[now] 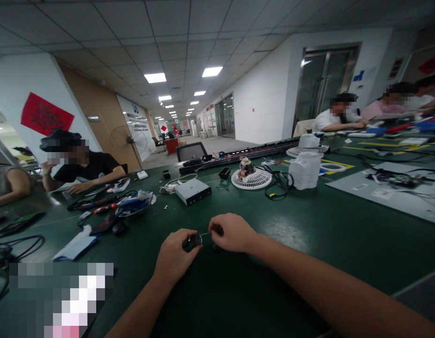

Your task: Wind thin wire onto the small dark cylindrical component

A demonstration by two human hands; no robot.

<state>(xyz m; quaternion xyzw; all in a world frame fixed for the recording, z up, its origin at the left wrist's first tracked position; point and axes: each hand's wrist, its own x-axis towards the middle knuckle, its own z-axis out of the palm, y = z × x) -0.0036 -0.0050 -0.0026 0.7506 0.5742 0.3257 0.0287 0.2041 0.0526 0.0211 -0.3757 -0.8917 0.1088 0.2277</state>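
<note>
My left hand [177, 251] is closed on a small dark round object [192, 241] with a shiny rim on its right end; its exact kind does not show. My right hand [233, 232] is level with it, a short gap to the right, with thumb and fingers curled into a pinch. A bit of something dark shows under those fingers, but I cannot make it out. Both hands are low over the green tabletop [217, 291]. Beyond them on the table is a silver disc drive [192, 190].
A white round fan grille [251, 178] with exposed parts lies past my right hand, beside a white housing [304, 170] and a black cable [278, 185]. A small black box [225, 172] stands nearby. Tools and a blue cloth [134, 203] clutter the left. People sit at both sides.
</note>
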